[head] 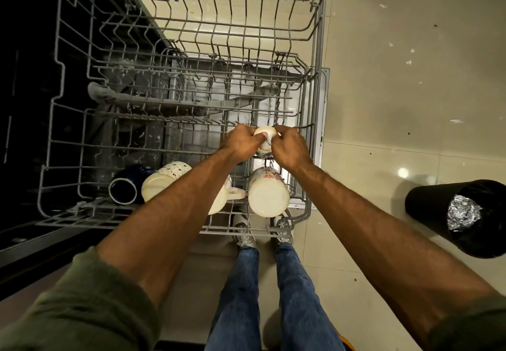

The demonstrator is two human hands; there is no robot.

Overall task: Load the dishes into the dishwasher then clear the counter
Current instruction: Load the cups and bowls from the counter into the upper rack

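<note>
1. Rack point(109, 215): the biggest item, 1 wire rack pulled out, spreading under and far beyond both hands. Most of it was bare wire, so I judged loading was approx. a third done at best. A 2nd, lower rack showed dimly through it.
2. Bin point(427, 205): 1 black bin on the floor, well off to the right of the right hand. Not part of the load.
3. Parked mugs, 3 total, all nearer the body than the hands:
   - the cream dotted mug point(164, 181) was under the left forearm and partly hidden;
   - the red-flower mug point(268, 194) was just below the right hand;
   - the dark blue mug point(124, 186) was furthest out, to the left of the left hand.
   These counted as done.
4. Held mug point(265, 138): 1 small white mug w/ print, pinched between the left hand point(242, 142) and right hand point(290, 148). Fingers of both were curled round it, over the rack's right side. Judged mid-placement, not yet let go.
5. Foil ball point(462, 215): 1, crumpled inside the bin.
6. Tally: 4 mugs seen, 3 in and 1 going in; 0 plates or cutlery visible.
7. Left to do: the counter was out of view, so I couldn't tell what dishes waited there or whether clearing had begun.
</note>
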